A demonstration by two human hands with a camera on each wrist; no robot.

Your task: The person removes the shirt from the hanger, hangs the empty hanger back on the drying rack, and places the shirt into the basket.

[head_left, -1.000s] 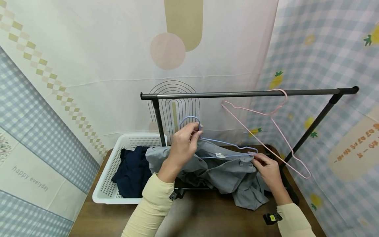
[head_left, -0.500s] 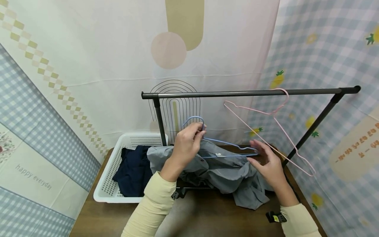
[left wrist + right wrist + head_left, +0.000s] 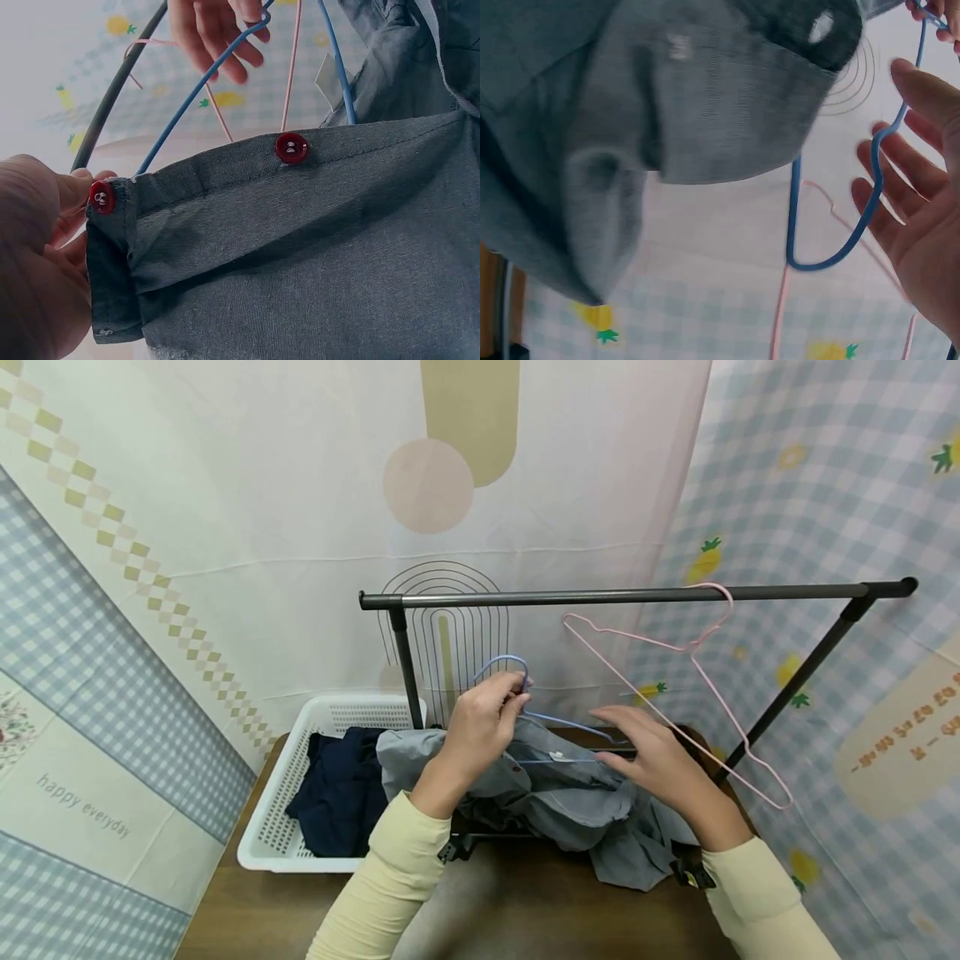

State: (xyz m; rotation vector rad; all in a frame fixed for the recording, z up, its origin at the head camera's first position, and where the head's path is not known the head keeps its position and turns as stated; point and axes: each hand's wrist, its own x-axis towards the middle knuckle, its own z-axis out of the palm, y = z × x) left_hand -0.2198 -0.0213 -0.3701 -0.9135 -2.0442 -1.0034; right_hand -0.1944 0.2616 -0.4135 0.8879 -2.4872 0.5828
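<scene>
My left hand [image 3: 480, 727] pinches the blue clothes hanger [image 3: 570, 722] just below its hook. A grey shirt [image 3: 577, 810] with a white label hangs crumpled around the hanger's lower bar. Red buttons [image 3: 291, 148] line the shirt's edge in the left wrist view, one of them right by my left fingers. At the hanger's right end is my right hand [image 3: 652, 752], thumb and fingers spread apart. The right wrist view shows the hanger's bent blue end [image 3: 877, 172] passing between that thumb and the fingers, outside the grey fabric.
A black rail [image 3: 540, 599] crosses above both hands, with a pink hanger [image 3: 693, 647] hooked on its right part. To the left, a white basket [image 3: 258, 827] holds dark navy cloth [image 3: 337, 793]. Both stand on a brown wooden table [image 3: 570, 914].
My right hand has let go of the grey shirt at the hanger's right end, spread its fingers and moved left along the hanger. The left hand with the hanger has shifted slightly right.
</scene>
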